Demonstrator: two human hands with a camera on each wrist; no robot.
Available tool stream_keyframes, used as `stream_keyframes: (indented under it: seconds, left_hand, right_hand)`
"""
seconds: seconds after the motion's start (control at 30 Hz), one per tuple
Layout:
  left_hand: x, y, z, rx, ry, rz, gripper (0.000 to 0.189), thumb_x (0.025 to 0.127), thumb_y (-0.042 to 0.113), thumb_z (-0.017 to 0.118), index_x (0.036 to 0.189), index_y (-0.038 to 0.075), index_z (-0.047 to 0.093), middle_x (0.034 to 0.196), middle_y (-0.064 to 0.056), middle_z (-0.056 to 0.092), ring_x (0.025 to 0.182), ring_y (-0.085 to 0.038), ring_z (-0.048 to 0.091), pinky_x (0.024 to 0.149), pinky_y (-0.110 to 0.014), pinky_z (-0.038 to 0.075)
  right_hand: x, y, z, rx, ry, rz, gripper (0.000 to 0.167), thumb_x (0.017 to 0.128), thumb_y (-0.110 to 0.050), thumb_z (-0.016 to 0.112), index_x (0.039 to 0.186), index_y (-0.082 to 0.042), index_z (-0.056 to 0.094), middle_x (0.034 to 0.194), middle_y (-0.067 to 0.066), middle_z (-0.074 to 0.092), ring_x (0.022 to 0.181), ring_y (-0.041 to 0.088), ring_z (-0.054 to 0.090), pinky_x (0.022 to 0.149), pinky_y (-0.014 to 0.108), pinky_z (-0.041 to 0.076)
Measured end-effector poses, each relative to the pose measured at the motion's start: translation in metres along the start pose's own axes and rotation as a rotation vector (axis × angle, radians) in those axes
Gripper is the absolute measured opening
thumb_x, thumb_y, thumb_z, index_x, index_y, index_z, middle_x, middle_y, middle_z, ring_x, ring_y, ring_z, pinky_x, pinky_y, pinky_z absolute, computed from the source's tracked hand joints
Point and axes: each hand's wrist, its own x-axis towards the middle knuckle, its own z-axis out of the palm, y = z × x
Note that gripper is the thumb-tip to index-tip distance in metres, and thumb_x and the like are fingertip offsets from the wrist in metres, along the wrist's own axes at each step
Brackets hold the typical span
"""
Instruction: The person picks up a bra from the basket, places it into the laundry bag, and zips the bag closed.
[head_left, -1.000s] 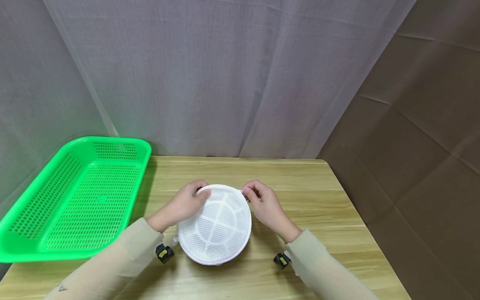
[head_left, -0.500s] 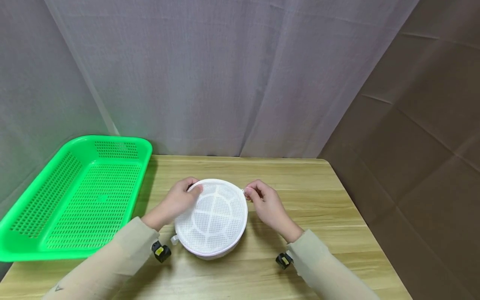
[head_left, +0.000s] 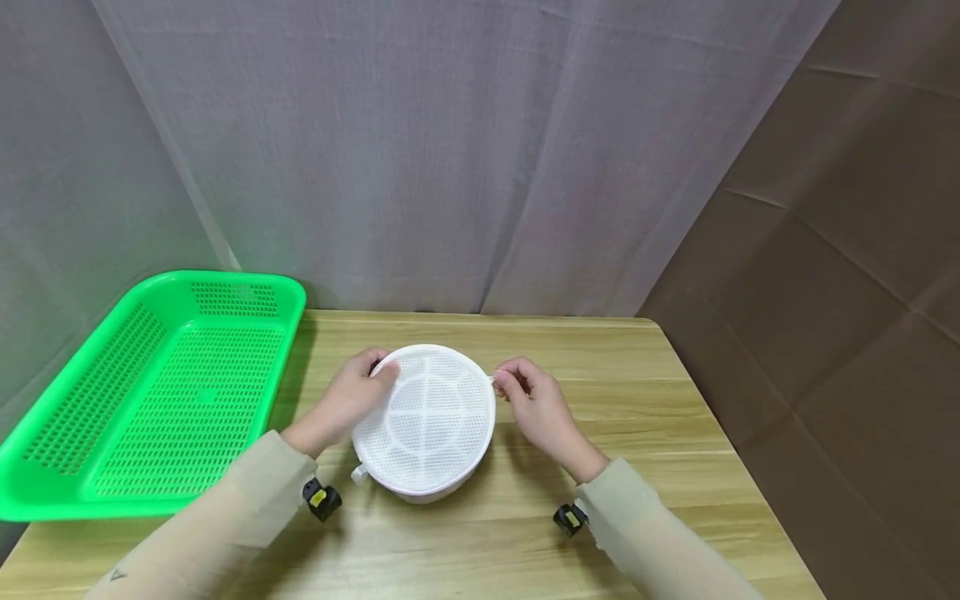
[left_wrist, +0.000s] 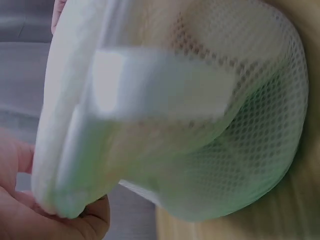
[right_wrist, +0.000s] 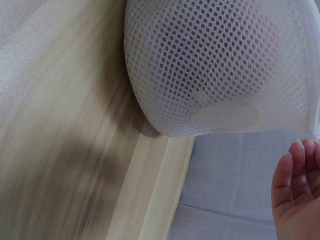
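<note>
A round white mesh laundry bag (head_left: 423, 425) stands over the table, its flat top facing up. My left hand (head_left: 352, 396) grips its upper left rim, thumb on top and fingers underneath. At the upper right rim, my right hand (head_left: 536, 408) pinches the small zipper pull (head_left: 492, 379). A short white fabric tab (head_left: 359, 473) sticks out at the lower left of the rim. Close up in the left wrist view, the tab (left_wrist: 160, 85) lies across the bag's mesh side. Fingertips of the right hand (right_wrist: 297, 195) show beside the rim in the right wrist view.
To the left, a large green perforated plastic basket (head_left: 258, 417) stands on the wooden table (head_left: 585, 342). A grey curtain (head_left: 390, 167) hangs behind, and a brown panel (head_left: 840, 275) borders the right side.
The bag has shifted up and slightly left with the left hand, away from the person. The right hand keeps its pinch at the rim and has barely moved.
</note>
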Motion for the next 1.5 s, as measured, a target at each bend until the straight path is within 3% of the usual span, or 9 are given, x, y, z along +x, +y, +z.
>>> stream_keyframes:
  seconds: [0.13,0.27,0.53,0.73,0.87,1.0,1.13,1.27,1.5]
  left_hand:
    - [0.001,0.009,0.0,0.083,-0.028,0.102,0.032,0.096,0.013,0.054,0.125,0.0,0.056,0.115,-0.014,0.061,0.104,-0.026,0.056,0.093,-0.04,0.044]
    - [0.001,0.017,0.003,0.155,-0.046,0.172,0.038,0.094,0.015,0.06,0.128,0.0,0.055,0.117,-0.014,0.061,0.106,-0.027,0.056,0.093,-0.042,0.045]
    - [-0.002,0.024,0.015,0.255,-0.064,0.25,0.036,0.093,0.018,0.064,0.122,-0.002,0.058,0.112,-0.016,0.06,0.102,-0.028,0.057,0.09,-0.045,0.047]
    - [-0.003,0.023,0.021,0.268,-0.086,0.256,0.03,0.092,0.018,0.065,0.115,-0.001,0.061,0.106,-0.013,0.061,0.097,-0.025,0.058,0.086,-0.041,0.048]
    - [-0.003,0.021,0.022,0.264,-0.103,0.242,0.019,0.093,0.018,0.064,0.104,0.002,0.062,0.094,-0.008,0.062,0.086,-0.02,0.058,0.077,-0.036,0.05]
    - [-0.003,0.019,0.022,0.267,-0.125,0.229,0.015,0.097,0.017,0.059,0.097,0.002,0.061,0.084,-0.006,0.06,0.078,-0.019,0.056,0.07,-0.034,0.049]
    - [-0.004,0.016,0.021,0.259,-0.129,0.209,0.017,0.099,0.017,0.054,0.099,0.001,0.06,0.085,-0.007,0.059,0.08,-0.019,0.055,0.073,-0.036,0.048]
    - [-0.004,0.016,0.021,0.237,-0.117,0.174,0.019,0.1,0.018,0.052,0.103,0.0,0.059,0.089,-0.008,0.059,0.084,-0.021,0.055,0.077,-0.039,0.047]
    - [-0.003,0.012,0.019,0.202,-0.051,0.135,0.019,0.101,0.019,0.049,0.104,0.002,0.058,0.092,-0.01,0.058,0.089,-0.025,0.054,0.081,-0.041,0.046]
  right_hand:
    - [0.002,-0.001,-0.002,0.003,0.021,0.01,0.01,0.097,-0.015,0.059,0.091,-0.009,0.064,0.082,0.009,0.063,0.076,0.027,0.06,0.064,0.026,0.049]
    - [0.003,-0.003,-0.003,-0.002,0.04,0.027,0.012,0.098,-0.017,0.058,0.092,-0.009,0.064,0.083,0.009,0.063,0.078,0.035,0.06,0.062,0.027,0.048]
    - [0.003,-0.005,0.0,0.0,0.071,0.004,0.011,0.097,-0.016,0.059,0.092,-0.008,0.066,0.078,0.003,0.061,0.071,0.023,0.058,0.06,0.026,0.047]
    - [0.003,-0.006,0.004,0.004,0.086,-0.008,0.01,0.095,-0.011,0.062,0.091,-0.005,0.068,0.08,0.006,0.064,0.069,0.018,0.054,0.06,0.026,0.044]
    - [0.002,-0.006,0.007,-0.011,0.094,-0.006,0.009,0.094,-0.006,0.061,0.091,0.001,0.067,0.08,0.013,0.064,0.068,0.021,0.053,0.059,0.025,0.042]
    - [-0.001,-0.023,0.005,-0.022,0.087,-0.013,0.009,0.094,0.0,0.059,0.09,0.005,0.065,0.08,0.016,0.064,0.068,0.023,0.054,0.059,0.023,0.042]
    - [-0.003,-0.023,0.002,-0.015,0.083,-0.031,0.01,0.095,-0.006,0.06,0.089,-0.001,0.066,0.079,0.008,0.064,0.068,0.021,0.056,0.059,0.025,0.045]
    - [-0.001,-0.002,0.003,-0.02,0.084,-0.03,0.011,0.096,-0.014,0.061,0.089,-0.008,0.067,0.078,0.0,0.063,0.068,0.015,0.057,0.06,0.027,0.047]
    - [-0.002,0.0,0.003,-0.009,0.081,-0.032,0.012,0.097,-0.014,0.06,0.089,-0.008,0.066,0.079,0.005,0.063,0.07,0.02,0.058,0.061,0.026,0.048]
